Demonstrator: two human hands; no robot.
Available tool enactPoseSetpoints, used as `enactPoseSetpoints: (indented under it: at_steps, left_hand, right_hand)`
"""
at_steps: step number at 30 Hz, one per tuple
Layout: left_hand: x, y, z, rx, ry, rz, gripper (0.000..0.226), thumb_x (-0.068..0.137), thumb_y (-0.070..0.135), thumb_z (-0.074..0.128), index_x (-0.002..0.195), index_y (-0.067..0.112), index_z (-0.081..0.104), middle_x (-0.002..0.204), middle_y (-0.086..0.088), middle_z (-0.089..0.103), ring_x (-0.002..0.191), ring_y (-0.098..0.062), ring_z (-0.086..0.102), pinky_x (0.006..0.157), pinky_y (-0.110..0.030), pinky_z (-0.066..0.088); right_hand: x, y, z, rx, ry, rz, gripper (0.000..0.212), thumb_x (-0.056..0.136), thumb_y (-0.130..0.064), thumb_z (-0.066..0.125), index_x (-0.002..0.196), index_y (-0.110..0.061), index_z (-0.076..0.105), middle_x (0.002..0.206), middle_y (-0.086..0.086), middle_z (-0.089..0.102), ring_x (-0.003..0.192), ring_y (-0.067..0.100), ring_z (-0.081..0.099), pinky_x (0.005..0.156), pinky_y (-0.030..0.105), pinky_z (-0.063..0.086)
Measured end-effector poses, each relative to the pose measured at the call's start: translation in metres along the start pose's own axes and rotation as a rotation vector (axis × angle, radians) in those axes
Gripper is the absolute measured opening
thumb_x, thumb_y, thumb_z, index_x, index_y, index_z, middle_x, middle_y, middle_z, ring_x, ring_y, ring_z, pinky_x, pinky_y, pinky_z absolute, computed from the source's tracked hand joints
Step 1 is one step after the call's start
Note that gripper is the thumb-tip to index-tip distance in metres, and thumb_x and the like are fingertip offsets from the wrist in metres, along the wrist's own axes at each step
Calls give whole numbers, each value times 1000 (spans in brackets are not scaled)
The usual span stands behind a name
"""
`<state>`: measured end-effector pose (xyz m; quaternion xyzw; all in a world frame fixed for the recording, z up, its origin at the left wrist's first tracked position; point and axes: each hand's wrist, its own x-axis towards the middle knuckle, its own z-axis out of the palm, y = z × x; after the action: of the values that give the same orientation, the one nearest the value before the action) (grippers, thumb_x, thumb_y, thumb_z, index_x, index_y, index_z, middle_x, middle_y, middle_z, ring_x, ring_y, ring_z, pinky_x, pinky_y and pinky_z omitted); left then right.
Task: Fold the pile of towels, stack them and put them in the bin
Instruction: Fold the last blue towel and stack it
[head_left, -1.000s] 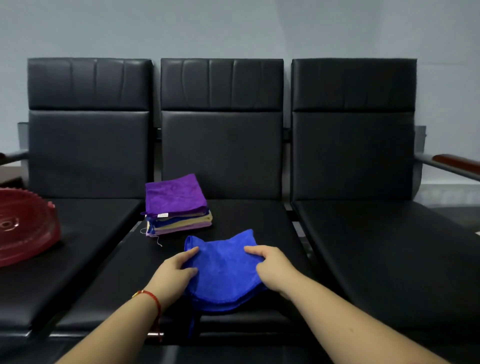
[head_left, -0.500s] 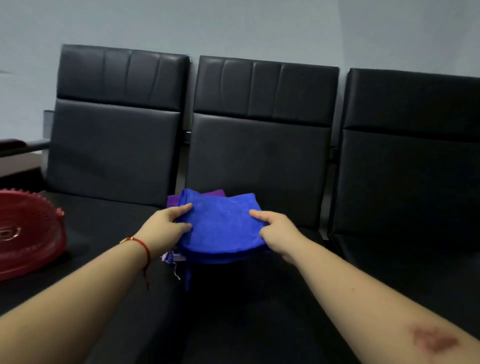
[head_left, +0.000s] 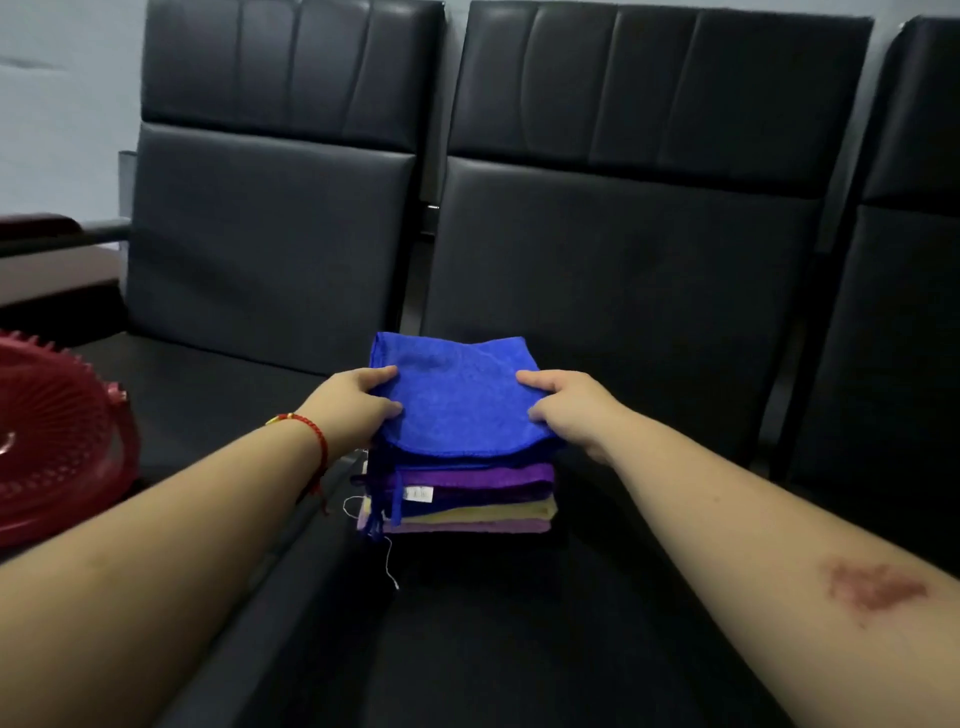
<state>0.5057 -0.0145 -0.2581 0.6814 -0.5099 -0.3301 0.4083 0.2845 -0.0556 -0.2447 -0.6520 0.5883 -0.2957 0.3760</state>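
Note:
A folded blue towel (head_left: 457, 400) lies on top of a stack of folded towels (head_left: 467, 499) in purple, dark blue, tan and lilac on the middle seat. My left hand (head_left: 353, 405) pinches the blue towel's left edge, thumb on top. My right hand (head_left: 571, 410) grips its right edge the same way. A red plastic bin (head_left: 57, 441) sits on the left seat, cut off by the frame's left edge.
A row of black padded seats (head_left: 597, 597) with high backrests (head_left: 623, 260) fills the view. A metal gap runs between the left and middle seats. A dark red armrest (head_left: 36, 228) shows at the far left.
Both hands lifted the folded blue towel from the front of the seat and carried it back onto the stack. The camera moved closer and to the left.

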Motion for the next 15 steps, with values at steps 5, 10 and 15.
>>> enactPoseSetpoints:
  at_steps: [5,10,15]
  left_hand:
    - [17,-21,8,-271,-79,-238,106,61,39,85,147,26,25,128,-5,57,104,-29,63,90,-45,53]
    - [16,-26,17,-343,-245,-436,47,83,46,66,113,11,60,103,-12,68,91,-29,65,91,-39,52]
    - [21,-26,21,-474,-267,-415,38,90,45,56,104,11,61,77,-11,70,62,-25,66,68,-33,57]
  right_hand:
    - [18,15,6,233,-15,129,20,81,-17,73,97,-10,62,90,6,68,78,18,64,76,28,50]
    - [23,30,13,483,-236,457,33,79,-39,73,102,-16,67,94,7,75,95,25,69,94,37,52]
    - [30,41,15,541,-252,521,54,69,-50,77,112,-21,65,99,8,74,97,27,69,95,41,51]
